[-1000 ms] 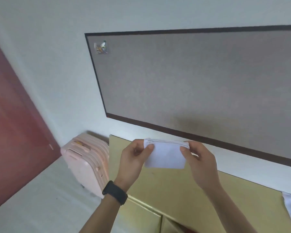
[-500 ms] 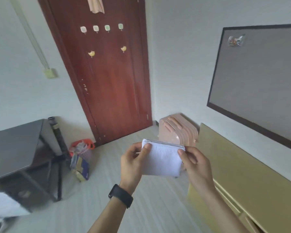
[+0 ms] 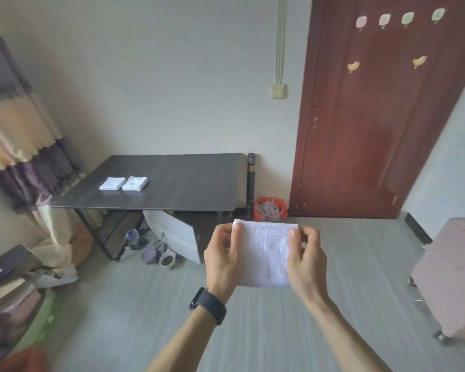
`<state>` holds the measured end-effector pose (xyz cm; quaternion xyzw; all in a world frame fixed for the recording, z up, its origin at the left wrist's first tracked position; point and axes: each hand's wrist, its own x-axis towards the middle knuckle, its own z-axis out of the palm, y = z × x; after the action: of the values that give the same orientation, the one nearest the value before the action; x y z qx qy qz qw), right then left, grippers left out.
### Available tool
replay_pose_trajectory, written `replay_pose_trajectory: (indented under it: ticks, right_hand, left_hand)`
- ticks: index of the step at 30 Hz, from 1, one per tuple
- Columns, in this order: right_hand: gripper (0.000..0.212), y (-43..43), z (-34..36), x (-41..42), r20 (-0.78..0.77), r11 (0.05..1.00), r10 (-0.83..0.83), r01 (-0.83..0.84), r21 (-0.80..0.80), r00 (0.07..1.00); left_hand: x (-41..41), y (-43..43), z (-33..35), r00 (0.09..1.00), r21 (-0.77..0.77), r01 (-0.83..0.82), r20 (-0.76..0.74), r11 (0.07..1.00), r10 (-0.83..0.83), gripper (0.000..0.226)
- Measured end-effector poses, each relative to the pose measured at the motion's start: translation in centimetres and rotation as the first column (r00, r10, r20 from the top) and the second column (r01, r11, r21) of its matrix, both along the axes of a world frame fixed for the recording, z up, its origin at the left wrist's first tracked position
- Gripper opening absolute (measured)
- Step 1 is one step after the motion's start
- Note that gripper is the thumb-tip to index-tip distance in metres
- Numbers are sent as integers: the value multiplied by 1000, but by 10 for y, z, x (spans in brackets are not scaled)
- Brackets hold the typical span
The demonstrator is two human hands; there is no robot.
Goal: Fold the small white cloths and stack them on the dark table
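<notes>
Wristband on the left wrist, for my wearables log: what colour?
The wristband is black, best in head view.

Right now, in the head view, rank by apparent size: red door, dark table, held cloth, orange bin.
1. red door
2. dark table
3. held cloth, enlarged by nearness to the camera
4. orange bin
</notes>
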<state>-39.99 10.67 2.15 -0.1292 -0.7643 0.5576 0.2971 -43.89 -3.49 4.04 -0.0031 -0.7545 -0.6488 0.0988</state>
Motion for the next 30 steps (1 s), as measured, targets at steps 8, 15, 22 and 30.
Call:
replay_pose_trajectory:
  ticks: [8, 15, 22, 30]
  right_hand:
    - [15, -168, -30, -147, 80, 980, 200, -200, -12, 977]
    - [17, -250, -57, -300, 139, 938, 344, -348, 4, 929]
    - [17, -324, -53, -446, 183, 871, 479, -491, 26, 859]
    - [18, -424, -82, -582, 235, 834, 530, -551, 29, 815]
  left_hand:
    - [-114, -174, -39, 953, 15, -255, 169, 967, 249, 22]
    - [-240, -254, -61, 885, -5, -418, 220, 908, 409, 22]
    - [-366, -326, -60, 800, -28, -566, 224, 824, 557, 18]
    - [-498, -426, -92, 756, -34, -611, 270, 791, 596, 22]
